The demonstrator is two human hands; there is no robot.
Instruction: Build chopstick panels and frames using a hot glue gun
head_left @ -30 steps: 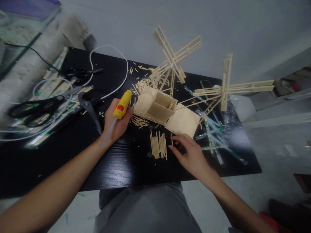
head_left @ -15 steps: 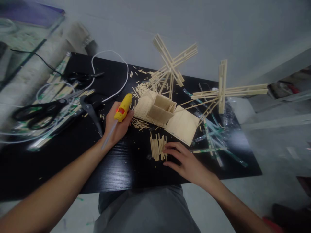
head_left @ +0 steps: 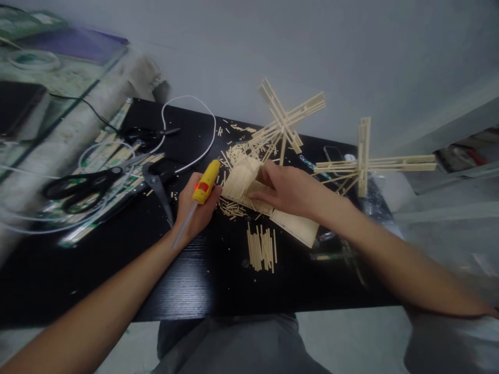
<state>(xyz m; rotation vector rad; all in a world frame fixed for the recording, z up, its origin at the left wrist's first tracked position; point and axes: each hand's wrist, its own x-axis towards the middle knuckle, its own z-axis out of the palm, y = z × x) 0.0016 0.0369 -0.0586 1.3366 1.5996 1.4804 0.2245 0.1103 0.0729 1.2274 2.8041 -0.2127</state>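
A yellow glue gun (head_left: 206,182) with a clear glue stick out of its rear is in my left hand (head_left: 195,208), which is wrapped around it. Its front end faces a panel of pale thin wooden sticks (head_left: 242,179). My right hand (head_left: 288,189) is closed at a small open box of the same sticks, thumb in front and fingers behind. The hand covers most of the box. Under my right wrist lies a flat wooden panel (head_left: 296,226). Loose cut sticks (head_left: 262,250) lie in a rough row nearer me.
Two cross-shaped stick frames (head_left: 281,120) (head_left: 363,158) stand at the back and right. Black scissors (head_left: 89,184), another cutting tool (head_left: 158,189) and a white cable (head_left: 215,124) lie left. A phone (head_left: 333,154) rests near the wall. Stick scraps litter the black table (head_left: 171,291).
My right hand has left the loose stick row and moved up and forward to the small box. My left hand still holds the glue gun. The view has shifted slightly.
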